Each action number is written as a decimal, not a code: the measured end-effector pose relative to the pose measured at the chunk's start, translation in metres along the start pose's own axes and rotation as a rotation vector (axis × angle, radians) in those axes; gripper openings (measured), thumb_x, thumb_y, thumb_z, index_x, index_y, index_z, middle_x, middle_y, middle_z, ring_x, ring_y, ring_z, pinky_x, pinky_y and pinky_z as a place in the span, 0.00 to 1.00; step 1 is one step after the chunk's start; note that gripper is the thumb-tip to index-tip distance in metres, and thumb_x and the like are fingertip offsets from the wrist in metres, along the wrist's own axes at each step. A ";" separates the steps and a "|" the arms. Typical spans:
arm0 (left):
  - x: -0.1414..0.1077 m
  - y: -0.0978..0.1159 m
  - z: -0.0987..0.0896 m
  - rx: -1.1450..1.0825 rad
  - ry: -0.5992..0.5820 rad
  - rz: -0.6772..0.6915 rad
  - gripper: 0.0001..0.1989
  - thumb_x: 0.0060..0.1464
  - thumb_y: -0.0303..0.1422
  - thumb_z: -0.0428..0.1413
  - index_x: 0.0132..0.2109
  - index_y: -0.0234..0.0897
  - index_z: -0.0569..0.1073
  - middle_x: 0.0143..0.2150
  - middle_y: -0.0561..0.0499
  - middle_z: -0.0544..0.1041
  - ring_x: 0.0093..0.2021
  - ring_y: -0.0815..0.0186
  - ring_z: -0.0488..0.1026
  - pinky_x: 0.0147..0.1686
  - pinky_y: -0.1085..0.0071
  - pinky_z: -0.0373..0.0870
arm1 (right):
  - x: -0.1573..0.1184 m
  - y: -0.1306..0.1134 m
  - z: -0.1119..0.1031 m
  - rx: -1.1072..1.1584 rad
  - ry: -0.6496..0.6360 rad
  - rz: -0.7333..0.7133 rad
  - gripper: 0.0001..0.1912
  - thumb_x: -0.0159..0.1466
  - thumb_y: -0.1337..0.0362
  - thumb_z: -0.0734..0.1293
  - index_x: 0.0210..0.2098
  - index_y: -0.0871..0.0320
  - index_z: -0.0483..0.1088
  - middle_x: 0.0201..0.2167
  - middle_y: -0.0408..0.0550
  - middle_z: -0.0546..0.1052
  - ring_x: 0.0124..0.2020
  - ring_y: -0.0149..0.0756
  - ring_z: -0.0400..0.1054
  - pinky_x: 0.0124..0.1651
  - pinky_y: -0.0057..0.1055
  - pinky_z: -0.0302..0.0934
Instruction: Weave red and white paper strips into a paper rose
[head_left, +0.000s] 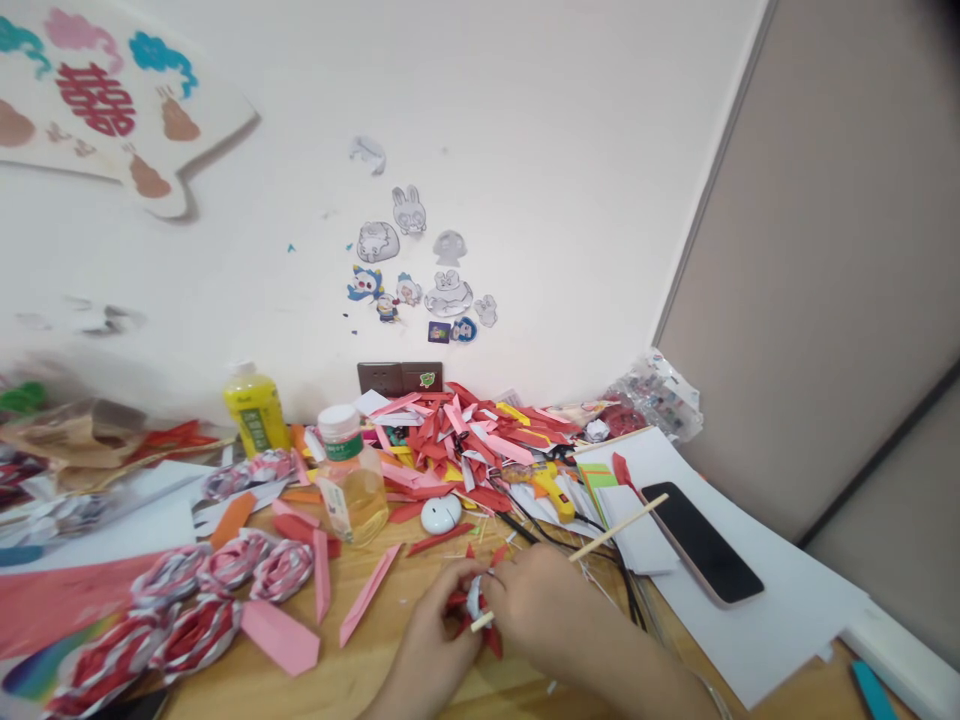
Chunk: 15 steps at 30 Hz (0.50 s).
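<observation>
Low in the middle, my left hand is closed around a red and white folded-paper piece with pointed red tips. My right hand meets it from the right, fingers bent down against the paper. A thin wooden stick passes through the right hand, its near end showing beside the paper piece. Parts of the paper and most right fingertips are hidden. Just beyond the hands lie a white earbud case and a red paper strip. A pink paper strip rests to the left.
A heap of folded paper strips fills the back. Two bottles, one with yellow drink and one with amber liquid, stand left. Twisted red-white paper coils lie nearer. At right are a yellow glue gun, cables and a phone.
</observation>
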<state>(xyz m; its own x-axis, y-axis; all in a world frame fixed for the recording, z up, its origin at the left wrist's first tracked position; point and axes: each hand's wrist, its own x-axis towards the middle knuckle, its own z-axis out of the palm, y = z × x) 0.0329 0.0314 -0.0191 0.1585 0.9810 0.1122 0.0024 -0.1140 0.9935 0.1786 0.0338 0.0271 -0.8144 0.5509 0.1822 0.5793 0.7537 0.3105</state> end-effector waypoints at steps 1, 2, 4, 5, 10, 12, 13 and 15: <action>0.001 -0.002 -0.001 -0.029 0.013 -0.009 0.17 0.34 0.21 0.55 0.36 0.36 0.73 0.34 0.48 0.78 0.36 0.59 0.74 0.39 0.66 0.70 | 0.000 0.000 0.000 -0.008 0.023 0.007 0.07 0.58 0.74 0.62 0.36 0.66 0.68 0.26 0.51 0.75 0.21 0.35 0.66 0.22 0.30 0.51; 0.002 -0.005 -0.002 -0.064 0.029 -0.017 0.17 0.34 0.22 0.56 0.37 0.36 0.72 0.35 0.48 0.78 0.37 0.58 0.75 0.39 0.66 0.70 | 0.000 0.000 -0.001 -0.015 0.049 0.019 0.09 0.59 0.74 0.62 0.39 0.66 0.67 0.26 0.51 0.75 0.22 0.36 0.67 0.22 0.30 0.51; 0.004 -0.010 -0.004 -0.140 0.054 -0.027 0.19 0.35 0.25 0.59 0.40 0.37 0.71 0.39 0.46 0.78 0.41 0.56 0.74 0.40 0.65 0.70 | 0.001 0.001 -0.003 -0.016 0.098 0.067 0.13 0.60 0.72 0.61 0.45 0.67 0.65 0.27 0.51 0.75 0.23 0.37 0.68 0.23 0.30 0.52; 0.005 -0.011 -0.005 -0.173 0.065 -0.027 0.20 0.36 0.26 0.59 0.41 0.37 0.70 0.41 0.45 0.78 0.43 0.55 0.74 0.39 0.65 0.71 | 0.001 0.002 -0.005 -0.003 0.115 0.109 0.15 0.61 0.70 0.61 0.48 0.66 0.64 0.28 0.51 0.76 0.25 0.38 0.69 0.24 0.30 0.53; 0.009 -0.012 -0.010 -0.228 0.156 -0.025 0.28 0.40 0.35 0.62 0.51 0.37 0.65 0.49 0.42 0.75 0.46 0.54 0.74 0.42 0.64 0.71 | 0.005 0.011 -0.017 0.152 0.066 0.467 0.15 0.64 0.63 0.60 0.49 0.60 0.65 0.33 0.51 0.76 0.31 0.39 0.71 0.28 0.29 0.54; 0.009 -0.012 -0.011 -0.227 0.199 -0.026 0.32 0.40 0.37 0.62 0.54 0.37 0.65 0.54 0.42 0.72 0.51 0.53 0.70 0.47 0.63 0.69 | 0.006 0.014 -0.020 0.204 -0.001 0.571 0.12 0.64 0.64 0.59 0.45 0.59 0.68 0.33 0.51 0.77 0.32 0.39 0.71 0.28 0.28 0.53; 0.009 -0.011 -0.011 -0.225 0.213 -0.021 0.32 0.40 0.38 0.63 0.54 0.37 0.65 0.56 0.42 0.70 0.53 0.53 0.69 0.49 0.62 0.68 | 0.007 0.015 -0.020 0.237 -0.022 0.600 0.11 0.64 0.64 0.58 0.42 0.59 0.69 0.33 0.50 0.77 0.32 0.39 0.71 0.28 0.28 0.53; 0.008 -0.011 -0.011 -0.219 0.213 -0.011 0.31 0.40 0.40 0.63 0.53 0.38 0.66 0.58 0.42 0.68 0.56 0.52 0.66 0.52 0.61 0.65 | 0.007 0.015 -0.019 0.322 -0.027 0.618 0.10 0.65 0.64 0.58 0.38 0.58 0.70 0.32 0.49 0.77 0.32 0.37 0.71 0.29 0.27 0.52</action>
<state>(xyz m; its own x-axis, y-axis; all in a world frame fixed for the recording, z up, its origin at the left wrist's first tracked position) 0.0236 0.0426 -0.0284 -0.0510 0.9955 0.0804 -0.2141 -0.0895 0.9727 0.1808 0.0424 0.0513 -0.3332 0.9187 0.2122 0.9210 0.3652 -0.1353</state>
